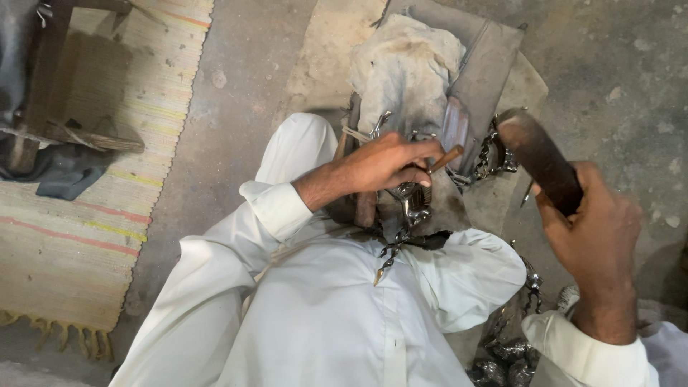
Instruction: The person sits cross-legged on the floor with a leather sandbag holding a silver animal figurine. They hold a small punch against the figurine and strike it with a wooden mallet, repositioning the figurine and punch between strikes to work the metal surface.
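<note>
Grey concrete floor is lying under everything. Right hand is lifting up, fingers wrapping tight around a brown wooden mallet. Left hand is pinching a small stick over shiny metal pieces.

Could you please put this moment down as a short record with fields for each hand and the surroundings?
left hand: grips a thin wooden-handled tool, pressed on the shiny metal piece
right hand: raised, gripping a dark wooden mallet
work surface: worn block under a grey cloth
clothing: white garment
nearby: metal chain beside the block; striped mat on concrete floor
</note>
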Tool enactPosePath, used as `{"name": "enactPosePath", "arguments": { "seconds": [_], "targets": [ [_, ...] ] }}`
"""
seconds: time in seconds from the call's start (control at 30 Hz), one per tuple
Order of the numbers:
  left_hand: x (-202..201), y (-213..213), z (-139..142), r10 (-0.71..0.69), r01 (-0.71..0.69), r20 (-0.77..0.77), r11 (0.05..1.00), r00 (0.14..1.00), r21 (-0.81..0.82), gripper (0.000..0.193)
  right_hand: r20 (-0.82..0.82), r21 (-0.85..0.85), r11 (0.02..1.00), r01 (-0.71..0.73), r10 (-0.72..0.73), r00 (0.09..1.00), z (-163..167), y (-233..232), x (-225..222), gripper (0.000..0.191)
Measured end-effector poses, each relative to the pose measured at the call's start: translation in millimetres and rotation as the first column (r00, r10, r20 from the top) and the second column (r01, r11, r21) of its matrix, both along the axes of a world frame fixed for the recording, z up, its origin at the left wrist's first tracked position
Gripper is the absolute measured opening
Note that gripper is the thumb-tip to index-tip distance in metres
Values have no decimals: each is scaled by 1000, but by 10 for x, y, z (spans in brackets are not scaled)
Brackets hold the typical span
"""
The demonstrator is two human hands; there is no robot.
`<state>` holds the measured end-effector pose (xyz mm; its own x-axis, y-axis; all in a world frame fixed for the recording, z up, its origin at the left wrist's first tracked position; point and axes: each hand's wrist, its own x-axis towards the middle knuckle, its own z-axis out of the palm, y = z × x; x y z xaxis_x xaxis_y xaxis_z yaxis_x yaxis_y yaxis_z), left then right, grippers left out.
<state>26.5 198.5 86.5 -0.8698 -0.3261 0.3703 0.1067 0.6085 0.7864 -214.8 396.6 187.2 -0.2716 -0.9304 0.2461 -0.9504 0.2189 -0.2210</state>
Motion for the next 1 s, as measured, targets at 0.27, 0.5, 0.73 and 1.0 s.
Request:
{"name": "enactPosePath", "arguments": {
  "seconds": [0.27, 0.5, 0.73, 1.0],
  "targets": [
    [30, 43, 69, -36, 38, 54, 998, 998, -39, 30, -113, -98, 994, -46, 35, 993, -67, 264, -41, 28],
    [-37, 44, 136, -70, 87, 94, 977, 993, -192, 32, -210, 36, 999, 11, -3, 978, -196, 454, -56, 27],
    [-53, 25, 160, -102, 145, 171, 955, 980, -260, 29, -74, 52, 991, 119, -115, 991, -387, 631, -35, 24],
    [-65, 19, 177, -84, 115, 152, 971, 985, -208, 32, -195, 87, 991, 106, -87, 977, -485, 602, -65, 23]
  ]
}}
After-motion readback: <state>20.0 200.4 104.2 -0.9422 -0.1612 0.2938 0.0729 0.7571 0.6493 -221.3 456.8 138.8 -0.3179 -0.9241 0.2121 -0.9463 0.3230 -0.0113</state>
